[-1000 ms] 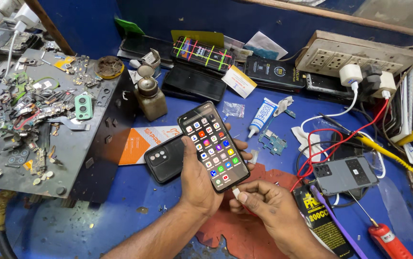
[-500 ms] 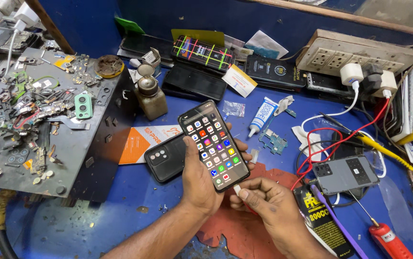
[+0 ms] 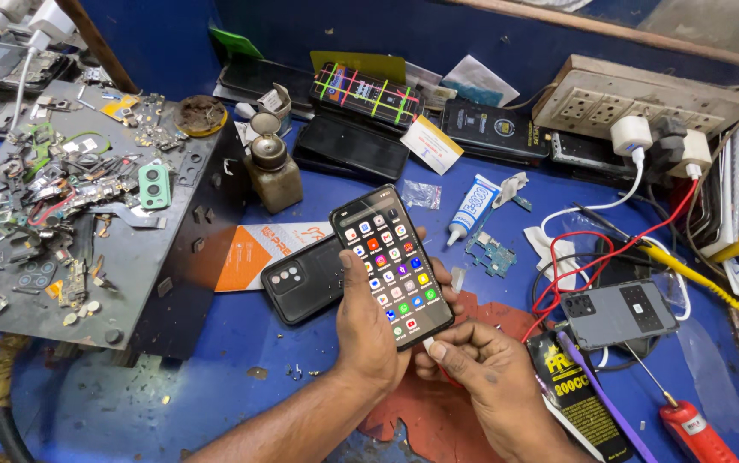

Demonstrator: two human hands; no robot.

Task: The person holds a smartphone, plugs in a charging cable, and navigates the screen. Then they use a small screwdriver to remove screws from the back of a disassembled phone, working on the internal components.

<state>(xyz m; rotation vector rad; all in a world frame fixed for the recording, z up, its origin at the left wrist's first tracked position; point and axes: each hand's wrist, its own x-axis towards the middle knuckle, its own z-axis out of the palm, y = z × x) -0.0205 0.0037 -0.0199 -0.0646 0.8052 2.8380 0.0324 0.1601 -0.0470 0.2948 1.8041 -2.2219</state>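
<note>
You get bright, even light from above; shadows under your hands on the blue desk (image 3: 215, 377) are soft and short. The lit smartphone screen (image 3: 391, 266) reads sharply, without glare. Edges bow slightly from the wide lens; nothing blurs.

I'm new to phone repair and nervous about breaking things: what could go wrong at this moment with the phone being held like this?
The left hand holds the lit smartphone above the bench by its edges, so it could slip onto the black phone below. The right hand pinches a small white piece at the phone's bottom edge; forcing it at an angle might damage that edge. Loose red wires lie close by and could snag.
</note>
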